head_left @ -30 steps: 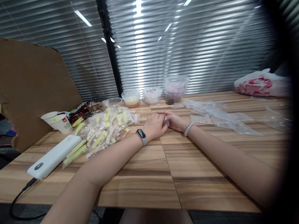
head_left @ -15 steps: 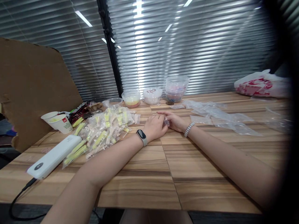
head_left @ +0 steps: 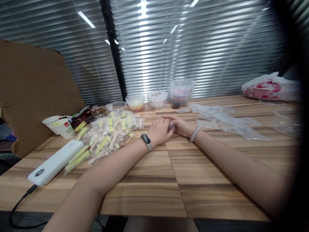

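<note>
My left hand (head_left: 158, 131), with a smartwatch on its wrist, rests on the wooden table with its fingers curled. Facing it, my right hand (head_left: 181, 126) touches its fingertips, a striped band around that wrist. Between the two hands a small clear plastic piece (head_left: 172, 126) shows, mostly covered by fingers; its exact kind cannot be made out. Left of my hands lies a heap of small clear packets (head_left: 106, 135) with yellow and pale pink strips inside. To the right, several flat clear plastic bags (head_left: 224, 119) lie overlapping.
Clear plastic bowls (head_left: 135, 102) and a stack of bowls (head_left: 182, 91) stand along the back. Paper cups (head_left: 63, 128), a white power bank (head_left: 56, 162) with a cable, and a cardboard panel (head_left: 36, 93) are at left. A red-and-white plastic bag (head_left: 270, 87) lies back right.
</note>
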The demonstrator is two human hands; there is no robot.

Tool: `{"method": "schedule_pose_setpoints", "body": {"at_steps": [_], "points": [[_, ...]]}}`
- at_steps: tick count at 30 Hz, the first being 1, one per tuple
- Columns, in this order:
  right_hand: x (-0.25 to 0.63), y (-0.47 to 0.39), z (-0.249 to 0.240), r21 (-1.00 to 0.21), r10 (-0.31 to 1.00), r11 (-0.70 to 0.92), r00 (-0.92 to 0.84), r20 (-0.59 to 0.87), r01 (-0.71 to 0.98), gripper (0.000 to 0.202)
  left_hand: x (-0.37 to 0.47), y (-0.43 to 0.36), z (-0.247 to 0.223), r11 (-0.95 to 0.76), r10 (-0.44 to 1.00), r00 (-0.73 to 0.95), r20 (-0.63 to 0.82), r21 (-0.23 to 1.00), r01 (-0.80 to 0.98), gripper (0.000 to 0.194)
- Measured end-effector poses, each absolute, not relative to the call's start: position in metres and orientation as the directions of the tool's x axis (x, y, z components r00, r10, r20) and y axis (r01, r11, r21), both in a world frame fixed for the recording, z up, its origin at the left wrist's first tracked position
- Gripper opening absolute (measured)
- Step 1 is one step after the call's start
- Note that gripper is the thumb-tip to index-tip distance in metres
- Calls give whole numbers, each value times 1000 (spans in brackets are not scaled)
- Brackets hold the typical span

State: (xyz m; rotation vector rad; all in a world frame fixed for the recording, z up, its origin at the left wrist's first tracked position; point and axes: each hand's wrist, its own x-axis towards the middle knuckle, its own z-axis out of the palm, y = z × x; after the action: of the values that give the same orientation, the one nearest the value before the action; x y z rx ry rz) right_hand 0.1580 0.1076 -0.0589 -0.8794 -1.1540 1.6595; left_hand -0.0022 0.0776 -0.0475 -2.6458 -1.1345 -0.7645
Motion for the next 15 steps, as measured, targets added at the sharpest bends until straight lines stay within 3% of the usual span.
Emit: {"method": "schedule_pose_setpoints", "body": {"at_steps": [8, 15], "points": [[155, 108, -59, -949, 940, -126, -341, -21, -288, 66, -2, 76, -48, -689, 623, 557, 550, 48, 723, 23], [157, 109, -62, -945, 946, -146, -319, -47, -294, 80, -3, 77, -46, -709, 640, 579, 505, 99, 698, 23]]}}
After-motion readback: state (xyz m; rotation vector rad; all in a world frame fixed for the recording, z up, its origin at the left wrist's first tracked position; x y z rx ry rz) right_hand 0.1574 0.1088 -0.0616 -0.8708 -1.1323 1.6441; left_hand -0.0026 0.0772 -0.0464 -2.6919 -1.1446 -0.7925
